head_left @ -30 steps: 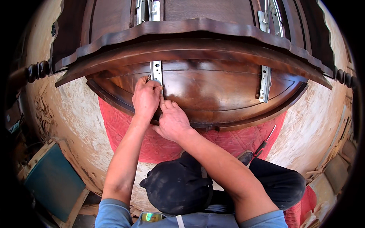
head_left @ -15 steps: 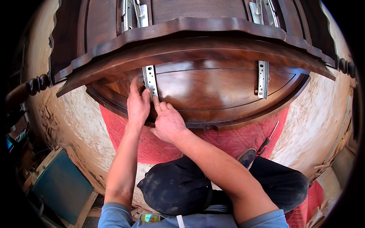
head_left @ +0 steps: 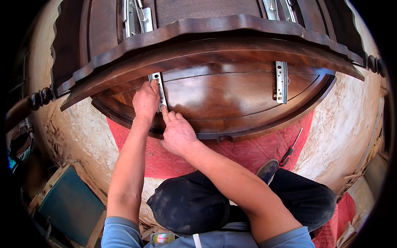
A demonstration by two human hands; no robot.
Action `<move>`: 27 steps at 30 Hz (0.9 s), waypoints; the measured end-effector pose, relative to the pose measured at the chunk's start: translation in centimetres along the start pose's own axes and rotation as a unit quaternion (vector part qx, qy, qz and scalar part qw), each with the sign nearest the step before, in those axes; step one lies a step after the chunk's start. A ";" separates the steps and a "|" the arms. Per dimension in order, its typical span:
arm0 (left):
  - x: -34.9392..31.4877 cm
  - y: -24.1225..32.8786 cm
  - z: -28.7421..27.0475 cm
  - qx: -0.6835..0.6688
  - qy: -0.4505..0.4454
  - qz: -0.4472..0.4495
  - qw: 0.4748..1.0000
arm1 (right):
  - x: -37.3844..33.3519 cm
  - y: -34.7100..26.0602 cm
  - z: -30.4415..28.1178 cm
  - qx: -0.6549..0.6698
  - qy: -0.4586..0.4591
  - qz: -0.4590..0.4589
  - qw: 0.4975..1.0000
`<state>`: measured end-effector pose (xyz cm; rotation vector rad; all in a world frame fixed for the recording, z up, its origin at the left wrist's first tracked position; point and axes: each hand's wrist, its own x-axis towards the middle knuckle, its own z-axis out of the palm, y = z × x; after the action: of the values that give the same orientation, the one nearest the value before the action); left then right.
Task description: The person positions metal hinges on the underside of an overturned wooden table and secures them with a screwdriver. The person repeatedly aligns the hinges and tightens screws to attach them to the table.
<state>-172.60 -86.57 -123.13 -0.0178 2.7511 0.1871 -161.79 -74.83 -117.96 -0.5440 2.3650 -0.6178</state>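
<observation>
A perforated metal bracket [head_left: 162,97], narrow and silver, stands against the left part of a dark polished wooden panel [head_left: 219,97] with a curved lower edge. My left hand [head_left: 145,103] is closed around its left side, fingers bent and mostly hidden, the thumb near its upper holes. Lower down, my right hand [head_left: 178,134] touches the bracket's bottom end with a stretched index fingertip. The other right fingers are loosely bent, and the thumb lies by the panel's lower rim. A matching bracket [head_left: 281,82] stands on the panel's right part.
Above the panel runs a wavy wooden rail [head_left: 223,25], with metal hinge mechanisms [head_left: 138,20] behind it. Turned wooden legs [head_left: 35,101] stick out at the sides. A screwdriver [head_left: 287,156] lies on the red quilted cloth [head_left: 248,155] near my shoe [head_left: 268,170].
My left hand has shifted up the bracket, its fingers going from stretched to bent around it. The right index fingertip stays at the lower end. The view has shifted slightly.
</observation>
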 end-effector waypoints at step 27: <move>0.2 -2.0 2.8 0.003 0.029 0.071 0.997 | -37.0 18.2 17.5 0.287 0.086 0.760 0.577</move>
<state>-171.63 -88.18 -126.02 0.1765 2.8111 0.2190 -127.77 -46.15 -122.91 1.7483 1.6498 -0.4477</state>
